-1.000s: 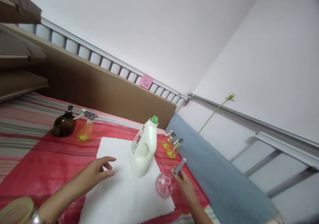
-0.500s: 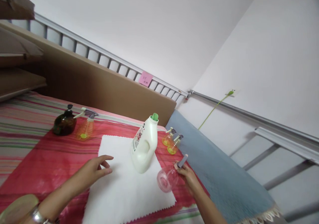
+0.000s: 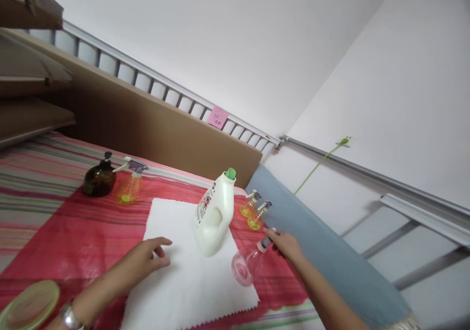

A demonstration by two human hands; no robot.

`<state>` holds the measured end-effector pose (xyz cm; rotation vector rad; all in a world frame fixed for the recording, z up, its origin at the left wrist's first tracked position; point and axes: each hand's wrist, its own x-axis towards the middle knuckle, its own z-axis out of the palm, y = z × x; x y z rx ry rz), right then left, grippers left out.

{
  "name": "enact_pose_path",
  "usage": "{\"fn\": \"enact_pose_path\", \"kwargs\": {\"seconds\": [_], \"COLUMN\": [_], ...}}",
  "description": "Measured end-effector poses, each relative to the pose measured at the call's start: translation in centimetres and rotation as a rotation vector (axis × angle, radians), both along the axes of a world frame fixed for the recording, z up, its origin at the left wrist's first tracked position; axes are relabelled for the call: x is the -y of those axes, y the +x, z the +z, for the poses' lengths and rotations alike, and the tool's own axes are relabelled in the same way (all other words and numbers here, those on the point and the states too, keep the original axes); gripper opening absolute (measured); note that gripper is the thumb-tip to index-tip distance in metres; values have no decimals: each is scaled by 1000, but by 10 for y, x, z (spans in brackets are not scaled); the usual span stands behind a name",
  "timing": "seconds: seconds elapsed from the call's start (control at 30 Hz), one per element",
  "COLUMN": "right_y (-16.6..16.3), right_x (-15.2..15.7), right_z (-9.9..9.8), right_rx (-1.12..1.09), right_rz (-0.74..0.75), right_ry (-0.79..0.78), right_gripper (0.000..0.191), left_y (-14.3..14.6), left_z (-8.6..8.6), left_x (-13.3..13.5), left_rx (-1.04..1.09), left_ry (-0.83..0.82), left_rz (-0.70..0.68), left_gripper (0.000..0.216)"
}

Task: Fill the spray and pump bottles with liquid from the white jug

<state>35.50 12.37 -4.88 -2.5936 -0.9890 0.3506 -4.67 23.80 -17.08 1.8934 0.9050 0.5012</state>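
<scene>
My right hand (image 3: 285, 246) has its fingers on the grey spray head of a clear pink spray bottle (image 3: 252, 262), whose round base faces me at the right edge of a white cloth (image 3: 179, 283). The bottle lies tilted. Over the cloth's left part, my left hand (image 3: 151, 255) holds nothing, its fingers loosely bent and apart. Between the hands is a white detergent jug (image 3: 216, 220) with a handle, a printed label and a green spout in its open mouth.
Two small yellow spray bottles (image 3: 256, 217) stand at the back right. A dark pump bottle (image 3: 99, 179) and a yellow-orange spray bottle (image 3: 129, 188) stand at the back left. Near my left forearm lies a round pale lid (image 3: 31, 304). A brown board (image 3: 154, 129) runs along the back.
My right hand has moved from the pink bottle's neck up to its spray head. My left hand has shifted slightly down. The view has turned a little.
</scene>
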Motion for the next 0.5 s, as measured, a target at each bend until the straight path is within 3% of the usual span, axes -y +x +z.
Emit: {"fn": "enact_pose_path", "kwargs": {"seconds": [0.2,0.5], "right_y": [24,82], "right_x": [-7,-10], "right_z": [24,57], "right_rx": [145,352], "right_rz": [88,318], "right_ry": [-292,-395], "right_gripper": [24,20], "left_y": [11,13], "left_z": [-22,-27], "left_x": [21,21], "left_rx": [-285,-441], "left_ry": [79,63], "left_rz": [-59,-68], "left_gripper": [21,16]}}
